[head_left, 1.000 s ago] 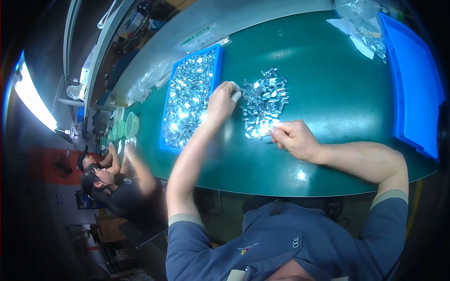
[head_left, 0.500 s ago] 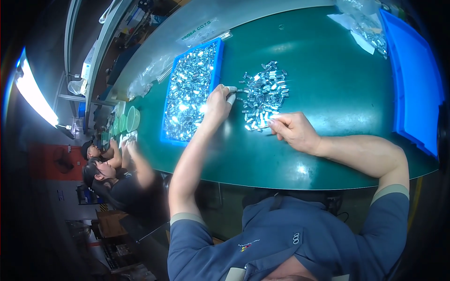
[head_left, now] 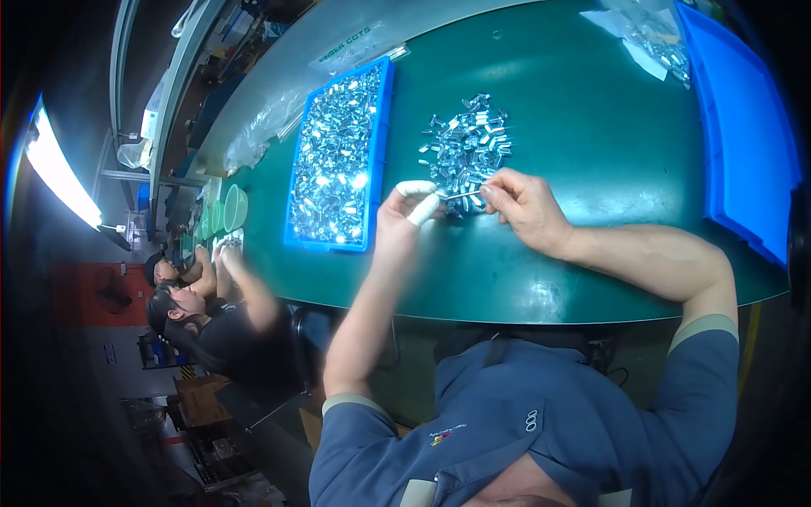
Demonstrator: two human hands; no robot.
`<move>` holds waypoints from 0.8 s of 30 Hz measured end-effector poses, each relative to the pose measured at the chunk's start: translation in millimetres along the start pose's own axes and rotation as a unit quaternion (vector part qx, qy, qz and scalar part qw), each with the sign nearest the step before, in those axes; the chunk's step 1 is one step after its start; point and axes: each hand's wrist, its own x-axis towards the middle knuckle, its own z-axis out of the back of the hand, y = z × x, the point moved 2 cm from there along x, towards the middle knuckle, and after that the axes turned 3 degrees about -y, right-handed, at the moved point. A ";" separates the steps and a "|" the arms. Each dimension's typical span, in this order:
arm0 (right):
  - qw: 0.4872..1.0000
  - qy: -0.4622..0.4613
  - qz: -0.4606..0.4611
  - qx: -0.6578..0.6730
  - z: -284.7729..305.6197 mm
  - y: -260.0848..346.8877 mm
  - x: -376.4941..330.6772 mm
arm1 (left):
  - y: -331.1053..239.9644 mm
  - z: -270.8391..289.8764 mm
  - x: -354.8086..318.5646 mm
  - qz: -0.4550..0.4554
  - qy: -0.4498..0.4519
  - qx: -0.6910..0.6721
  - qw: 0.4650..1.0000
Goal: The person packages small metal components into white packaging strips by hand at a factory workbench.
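Note:
My left hand, with white finger cots on thumb and forefinger, is closed in a pinch at the near-left side of the pile. A small metal piece shows at its fingertips, mostly covered. In my right hand a thin metal rod-like tool is gripped by thumb and fingers; its tip points left and meets the pinched piece, though I cannot tell exactly how they touch. Just beyond both hands lies a loose pile of small shiny metal pieces on the green tabletop.
A blue tray full of similar metal pieces stands left of the pile. At the right edge is another blue tray. Clear plastic bags lie at the far right. Two people work farther left beside green bowls.
My left hand has come back from the pile's left edge toward me, with a small piece pinched. My right hand has risen slightly, bringing the tool to the left fingertips.

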 end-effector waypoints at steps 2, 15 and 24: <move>1.000 -0.008 -0.002 0.004 0.1 1.6 -0.4 | 4.4 -8.2 -10.9 0.016 -0.008 -0.037 0.999; 0.998 0.033 0.021 -0.039 -1.0 5.3 -4.0 | 27.9 -24.7 -39.4 -0.023 -0.059 0.017 0.998; 0.983 0.095 0.031 -0.157 -3.1 8.9 -2.8 | 37.2 -29.3 -41.5 -0.011 0.014 0.004 1.000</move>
